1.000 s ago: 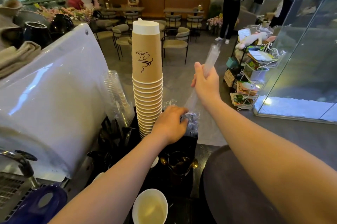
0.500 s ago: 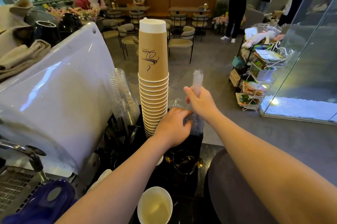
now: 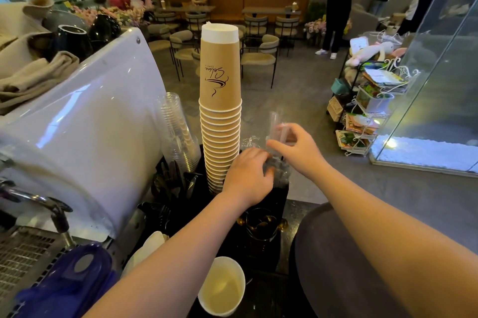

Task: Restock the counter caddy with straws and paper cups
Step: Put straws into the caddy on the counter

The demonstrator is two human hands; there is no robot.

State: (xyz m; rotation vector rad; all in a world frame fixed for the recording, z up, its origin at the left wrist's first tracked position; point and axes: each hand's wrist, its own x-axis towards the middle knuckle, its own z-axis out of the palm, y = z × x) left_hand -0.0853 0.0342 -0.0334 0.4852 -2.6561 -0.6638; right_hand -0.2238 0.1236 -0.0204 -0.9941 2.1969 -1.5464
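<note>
Right at the middle, a clear-wrapped straw (image 3: 274, 123) stands nearly upright in the black caddy (image 3: 280, 196), just right of the tall stack of brown paper cups (image 3: 220, 116). Its transparent wrapper blurs against the grey floor, so its lower end and how deep it sits cannot be made out. The right hand (image 3: 297, 147) pinches the straw near its top, its grip narrow, thumb and fingers closed round it. The left hand (image 3: 248, 175) presses down on a crumpled clear plastic bag (image 3: 278, 167) at the mouth of the same compartment; its fingers curl over the plastic, but the back of the hand hides them, so whether that grip truly clamps the bag cannot be told. The cup stack rises from a compartment whose base is hidden behind the left wrist. Left of it leans a stack of clear plastic cups (image 3: 176, 134), and dark cutlery handles (image 3: 176, 180) stick up below them. Nearer the camera a white cup (image 3: 222, 289) sits on the dark desk (image 3: 292, 214), most of which the forearms cover. A white espresso machine (image 3: 85, 123) fills the left side, cut off by the frame edge. Beyond, a person (image 3: 338, 4) stands among café chairs, head out of frame.
</note>
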